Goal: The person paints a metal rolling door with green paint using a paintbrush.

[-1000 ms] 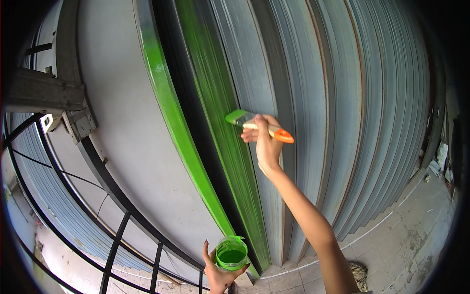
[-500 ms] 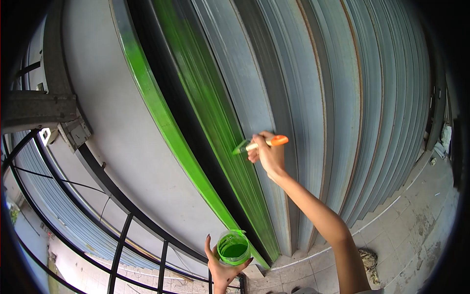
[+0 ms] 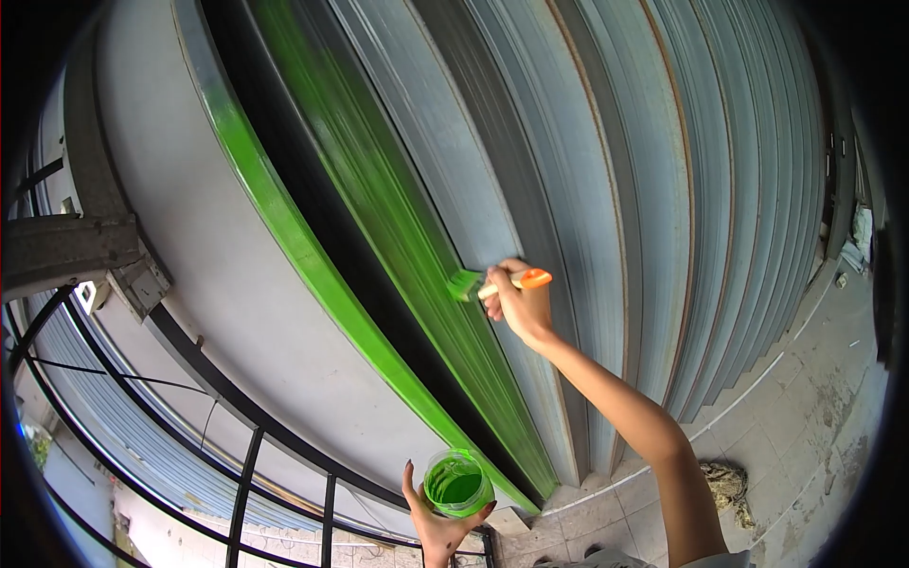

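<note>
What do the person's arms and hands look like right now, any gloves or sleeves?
Both hands are bare, with no gloves. The right hand leads into a bare forearm with no sleeve in view. The left hand shows long, dark fingernails; only its wrist is in frame. No watch or jewellery shows.

A black metal railing (image 3: pixel 241 492) stands at seven o'clock, a grey concrete beam (image 3: pixel 66 251) at nine, a tiled floor (image 3: pixel 805 398) at four.

Bright even daylight, sharp; heavy fisheye, dark corners.

no readable text, labels or numbers (shutter and cup unmarked)
</note>
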